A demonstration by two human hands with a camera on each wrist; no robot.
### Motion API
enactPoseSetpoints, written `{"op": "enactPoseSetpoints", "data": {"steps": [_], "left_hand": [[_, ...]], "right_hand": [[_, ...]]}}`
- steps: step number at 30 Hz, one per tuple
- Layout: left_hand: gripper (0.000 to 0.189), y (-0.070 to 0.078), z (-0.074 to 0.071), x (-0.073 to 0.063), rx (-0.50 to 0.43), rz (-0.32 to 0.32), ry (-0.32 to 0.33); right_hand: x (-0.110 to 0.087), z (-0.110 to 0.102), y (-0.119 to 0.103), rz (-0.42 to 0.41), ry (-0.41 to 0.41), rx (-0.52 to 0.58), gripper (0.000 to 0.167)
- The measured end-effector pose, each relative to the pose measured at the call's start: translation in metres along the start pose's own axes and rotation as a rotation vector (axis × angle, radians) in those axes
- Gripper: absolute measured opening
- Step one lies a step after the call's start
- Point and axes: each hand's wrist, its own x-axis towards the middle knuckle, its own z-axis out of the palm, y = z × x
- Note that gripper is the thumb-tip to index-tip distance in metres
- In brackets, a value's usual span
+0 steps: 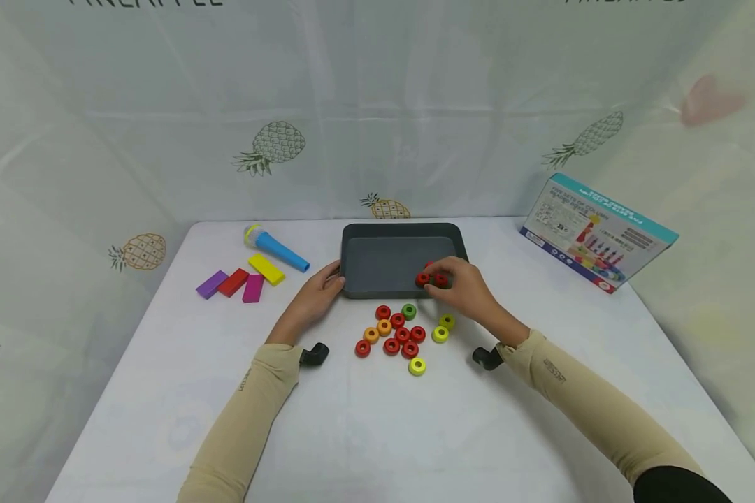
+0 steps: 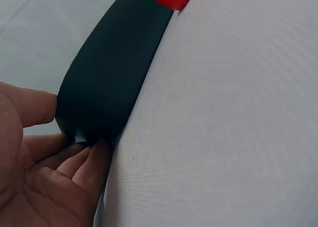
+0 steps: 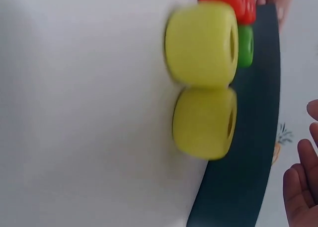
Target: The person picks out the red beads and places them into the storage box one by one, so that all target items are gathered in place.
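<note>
My left hand (image 1: 317, 296) grips the dark grey tray (image 1: 384, 260) at its left side. In the left wrist view the thumb touches the rim, and the fingers bend in at the corner of the tray wall (image 2: 107, 73). Over the tray's right part, my right hand (image 1: 462, 286) pinches a red ring bead (image 1: 422, 279) between thumb and fingertips. Another red bead (image 1: 440, 280) lies in the tray under that hand, with a third partly hidden behind the fingers. The right wrist view shows some right-hand fingers (image 3: 303, 180) above the tray, the pinched bead out of sight.
Several red, orange, yellow and green beads (image 1: 403, 335) lie before the tray. Two yellow-green ones (image 3: 203, 43) are near the right wrist. A blue toy microphone (image 1: 283, 250) and coloured blocks (image 1: 233, 282) lie left. A printed box (image 1: 598, 234) stands back right.
</note>
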Motion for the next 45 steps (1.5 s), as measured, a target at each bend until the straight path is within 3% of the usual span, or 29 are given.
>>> {"op": "enactPoseSetpoints", "data": {"steps": [10, 18, 33, 45], "left_hand": [[0.059, 0.001, 0.001, -0.001, -0.005, -0.001, 0.004], [0.059, -0.001, 0.002, 0.000, 0.003, 0.005, -0.002], [0.060, -0.001, -0.001, -0.001, 0.008, -0.016, -0.018], [0.060, 0.002, -0.004, 0.001, 0.020, -0.022, -0.010]], "right_hand": [[-0.025, 0.007, -0.012, -0.051, -0.056, 0.030, 0.032], [-0.038, 0.019, -0.008, -0.083, -0.194, 0.016, 0.026], [-0.045, 0.028, -0.002, -0.158, -0.283, -0.068, 0.023], [-0.041, 0.027, -0.004, -0.135, -0.295, -0.089, 0.024]]}}
